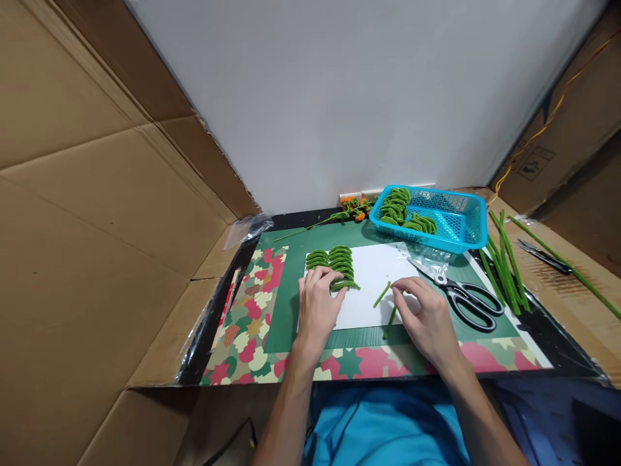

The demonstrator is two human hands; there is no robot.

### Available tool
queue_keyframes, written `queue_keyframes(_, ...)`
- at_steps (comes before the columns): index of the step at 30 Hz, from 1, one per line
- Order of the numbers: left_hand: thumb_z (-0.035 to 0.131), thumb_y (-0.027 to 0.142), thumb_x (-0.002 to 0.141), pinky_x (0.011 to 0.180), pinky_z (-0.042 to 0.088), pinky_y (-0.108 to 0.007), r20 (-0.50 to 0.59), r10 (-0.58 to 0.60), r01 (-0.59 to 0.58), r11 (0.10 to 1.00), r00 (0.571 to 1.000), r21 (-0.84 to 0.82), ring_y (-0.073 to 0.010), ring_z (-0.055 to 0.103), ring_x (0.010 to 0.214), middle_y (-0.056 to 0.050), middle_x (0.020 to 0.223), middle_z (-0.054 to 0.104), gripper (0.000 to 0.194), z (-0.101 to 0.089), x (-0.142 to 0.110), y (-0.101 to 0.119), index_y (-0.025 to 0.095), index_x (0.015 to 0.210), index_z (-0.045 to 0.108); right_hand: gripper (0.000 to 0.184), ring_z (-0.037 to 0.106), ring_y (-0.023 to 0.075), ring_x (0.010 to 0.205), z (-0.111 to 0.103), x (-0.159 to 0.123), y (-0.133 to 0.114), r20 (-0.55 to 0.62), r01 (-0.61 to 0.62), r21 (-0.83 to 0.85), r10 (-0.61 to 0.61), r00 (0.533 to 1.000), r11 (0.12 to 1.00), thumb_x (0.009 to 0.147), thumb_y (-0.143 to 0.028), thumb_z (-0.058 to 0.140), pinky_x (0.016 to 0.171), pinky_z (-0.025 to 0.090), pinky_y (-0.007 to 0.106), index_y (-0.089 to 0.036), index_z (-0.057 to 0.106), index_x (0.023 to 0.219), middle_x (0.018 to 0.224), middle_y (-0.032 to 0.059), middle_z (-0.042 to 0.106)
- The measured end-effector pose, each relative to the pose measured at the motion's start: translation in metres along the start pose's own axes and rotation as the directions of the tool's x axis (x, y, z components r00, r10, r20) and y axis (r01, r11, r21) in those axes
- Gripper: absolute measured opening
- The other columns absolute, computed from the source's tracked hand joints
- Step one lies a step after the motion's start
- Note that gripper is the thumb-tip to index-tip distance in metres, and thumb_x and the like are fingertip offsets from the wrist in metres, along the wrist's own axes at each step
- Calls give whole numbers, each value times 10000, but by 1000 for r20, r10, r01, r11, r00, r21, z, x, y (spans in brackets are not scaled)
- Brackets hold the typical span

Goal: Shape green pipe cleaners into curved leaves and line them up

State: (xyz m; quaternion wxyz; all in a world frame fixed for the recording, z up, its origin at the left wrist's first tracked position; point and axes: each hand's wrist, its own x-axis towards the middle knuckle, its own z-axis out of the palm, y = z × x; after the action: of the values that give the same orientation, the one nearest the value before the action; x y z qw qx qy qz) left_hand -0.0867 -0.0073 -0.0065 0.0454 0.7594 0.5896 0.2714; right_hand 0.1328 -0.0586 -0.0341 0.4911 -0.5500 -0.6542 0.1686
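Note:
Two columns of curved, fuzzy green pipe-cleaner leaves [341,257] lie on a white sheet of paper [365,275]. My left hand [319,298] is at their lower end, thumb and forefinger closed around the lowest leaf [345,285]. To the right, my right hand [423,310] is low over the sheet with its fingertips pinched together; whatever is between them is too small to make out. A short green pipe-cleaner piece [382,295] lies just left of those fingertips. Another short piece [389,325] runs partly under the right thumb.
A blue plastic basket [468,223] behind the paper holds more green leaves. Black-handled scissors [473,304] lie right of my right hand. Long green stems [507,272] and small snips [546,257] are farther right. Orange flowers [356,208] lie at the back, against a white wall.

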Motion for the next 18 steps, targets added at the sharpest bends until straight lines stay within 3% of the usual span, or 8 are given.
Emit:
queue_keyframes(11, 745, 107, 927, 926, 446, -446, 64, 26, -31, 997, 998, 77, -284, 685, 1063, -52, 1049, 781, 108, -5, -1, 0, 207, 935, 784, 137, 675, 305, 1086, -7, 2, 6, 87, 10, -38, -6, 996, 999, 1038, -210, 572, 938, 533, 429, -219, 707, 1057, 1102, 99, 734)
queue_keyframes(14, 718, 116, 945, 939, 456, -423, 51, 47, -46, 999, 998, -17, -272, 697, 1049, -40, 1060, 800, 130, -14, -7, 9, 221, 997, 773, 200, 670, 306, 1180, -4, 1, -2, 124, 49, 22, -52, 991, 999, 1051, -249, 603, 1009, 540, 442, -239, 707, 1221, 1224, 106, 725)
queue_keyframes(18, 711, 212, 966, 859, 507, -348, 77, -96, 115, 947, 992, -299, -237, 711, 948, -10, 981, 800, 93, -30, -22, 28, 248, 1035, 761, 474, 613, 278, 1362, 0, -3, -17, 219, 84, 182, -123, 968, 980, 1063, -272, 631, 1120, 517, 426, -303, 542, 1528, 1471, 89, 654)
